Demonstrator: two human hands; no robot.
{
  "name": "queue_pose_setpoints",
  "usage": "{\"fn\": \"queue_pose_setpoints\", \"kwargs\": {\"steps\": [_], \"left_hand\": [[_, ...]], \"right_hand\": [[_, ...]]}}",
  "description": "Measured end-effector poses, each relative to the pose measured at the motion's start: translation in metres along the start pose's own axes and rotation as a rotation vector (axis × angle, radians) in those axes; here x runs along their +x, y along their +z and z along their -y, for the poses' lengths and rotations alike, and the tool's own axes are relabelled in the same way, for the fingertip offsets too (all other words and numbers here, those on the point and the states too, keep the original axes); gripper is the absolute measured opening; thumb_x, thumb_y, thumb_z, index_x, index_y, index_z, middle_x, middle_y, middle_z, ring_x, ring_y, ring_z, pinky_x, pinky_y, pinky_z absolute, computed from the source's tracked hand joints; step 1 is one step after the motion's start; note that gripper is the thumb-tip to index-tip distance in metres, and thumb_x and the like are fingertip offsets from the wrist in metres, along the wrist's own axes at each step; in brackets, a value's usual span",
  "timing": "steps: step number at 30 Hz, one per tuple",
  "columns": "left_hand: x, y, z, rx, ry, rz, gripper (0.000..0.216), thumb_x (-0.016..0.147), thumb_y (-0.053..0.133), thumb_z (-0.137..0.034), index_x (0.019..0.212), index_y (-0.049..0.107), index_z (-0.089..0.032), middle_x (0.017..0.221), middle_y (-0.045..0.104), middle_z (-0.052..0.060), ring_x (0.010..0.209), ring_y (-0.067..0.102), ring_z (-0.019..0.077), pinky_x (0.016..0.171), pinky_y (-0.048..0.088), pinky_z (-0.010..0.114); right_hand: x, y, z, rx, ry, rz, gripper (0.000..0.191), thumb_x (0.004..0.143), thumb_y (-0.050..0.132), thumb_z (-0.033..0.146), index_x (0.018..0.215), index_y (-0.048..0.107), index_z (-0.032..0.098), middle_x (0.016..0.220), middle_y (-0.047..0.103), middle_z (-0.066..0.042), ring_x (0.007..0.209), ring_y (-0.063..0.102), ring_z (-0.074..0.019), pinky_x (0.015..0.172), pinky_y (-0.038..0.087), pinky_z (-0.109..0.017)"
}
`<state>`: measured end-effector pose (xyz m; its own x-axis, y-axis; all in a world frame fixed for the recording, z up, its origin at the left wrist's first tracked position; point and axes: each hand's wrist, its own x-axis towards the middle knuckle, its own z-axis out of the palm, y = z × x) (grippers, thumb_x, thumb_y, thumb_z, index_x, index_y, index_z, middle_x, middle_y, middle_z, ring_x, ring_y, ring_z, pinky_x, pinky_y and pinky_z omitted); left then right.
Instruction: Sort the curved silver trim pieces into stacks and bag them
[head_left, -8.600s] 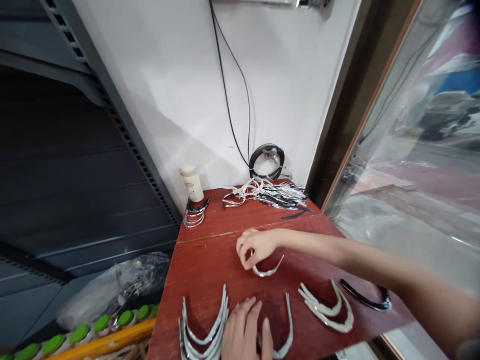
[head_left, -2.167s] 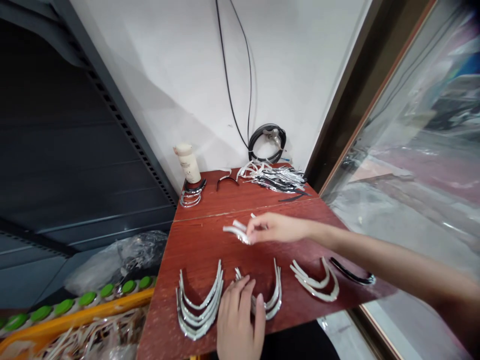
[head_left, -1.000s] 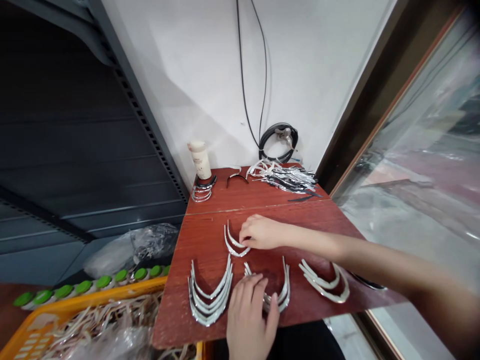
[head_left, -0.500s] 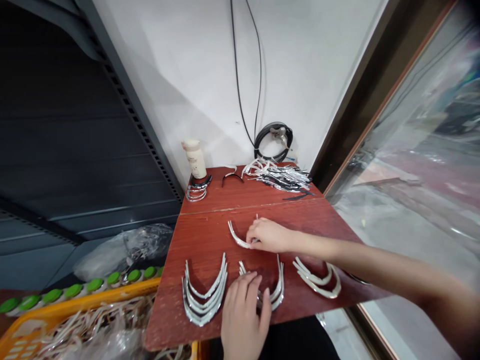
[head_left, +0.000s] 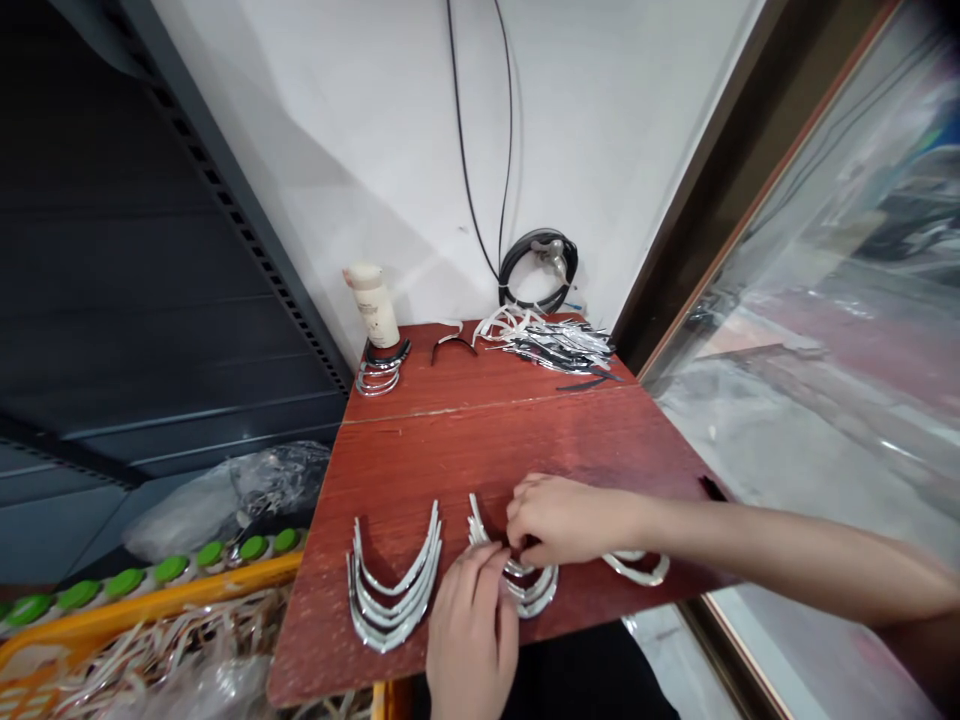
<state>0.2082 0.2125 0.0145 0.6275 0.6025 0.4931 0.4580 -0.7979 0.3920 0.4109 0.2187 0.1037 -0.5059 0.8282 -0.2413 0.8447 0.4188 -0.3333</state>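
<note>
On the red wooden table (head_left: pixel 487 440) lie stacks of curved silver strips. My right hand (head_left: pixel 562 520) is closed over the middle stack (head_left: pixel 525 585), its fingers curled onto the strips. My left hand (head_left: pixel 469 630) lies flat at the near edge, fingers together and stretched, its tips touching the same stack. To the left sits a bigger nested stack of strips (head_left: pixel 394 590). Another stack (head_left: pixel 637 570) shows partly under my right forearm.
At the back stand a white bottle (head_left: pixel 373 305) on some rings (head_left: pixel 379 375), a heap of silver and black strips (head_left: pixel 551 345) and a coiled black cable (head_left: pixel 538 270). An orange crate of strips (head_left: pixel 150 650) is at lower left. A window runs along the right.
My right hand has come from the table's middle back to the near middle stack, bringing the curved strip with it. The left hand stayed at that stack.
</note>
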Motion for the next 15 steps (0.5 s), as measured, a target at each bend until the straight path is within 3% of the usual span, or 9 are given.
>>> {"fn": "queue_pose_setpoints", "kwargs": {"steps": [10,12,15], "left_hand": [[0.003,0.002,0.002,0.045,0.032,-0.015,0.026,0.089,0.048,-0.015,0.112,0.059,-0.021,0.108,0.069,0.005,0.099,0.064,0.0178,0.086,0.05,0.031],[0.001,0.004,0.006,0.059,0.069,-0.038,0.026,0.088,0.049,-0.016,0.111,0.059,-0.021,0.106,0.069,0.005,0.097,0.064,0.0175,0.086,0.05,0.031],[0.0,0.013,0.013,0.083,0.119,-0.154,0.024,0.085,0.051,-0.015,0.105,0.062,-0.023,0.096,0.072,0.002,0.089,0.066,0.0163,0.088,0.05,0.031]], "right_hand": [[-0.004,0.007,0.009,-0.019,0.017,0.036,0.012,0.083,0.069,0.031,0.086,0.076,0.022,0.087,0.075,-0.005,0.091,0.065,-0.0227,0.085,0.04,-0.034],[-0.003,0.002,-0.002,0.056,-0.001,0.011,0.015,0.085,0.067,0.035,0.089,0.076,0.023,0.087,0.075,-0.004,0.089,0.066,-0.0209,0.083,0.041,-0.031],[0.01,-0.011,-0.038,0.138,0.064,-0.146,0.019,0.089,0.061,0.036,0.092,0.075,0.024,0.091,0.075,-0.001,0.085,0.067,-0.0162,0.078,0.043,-0.025]]}}
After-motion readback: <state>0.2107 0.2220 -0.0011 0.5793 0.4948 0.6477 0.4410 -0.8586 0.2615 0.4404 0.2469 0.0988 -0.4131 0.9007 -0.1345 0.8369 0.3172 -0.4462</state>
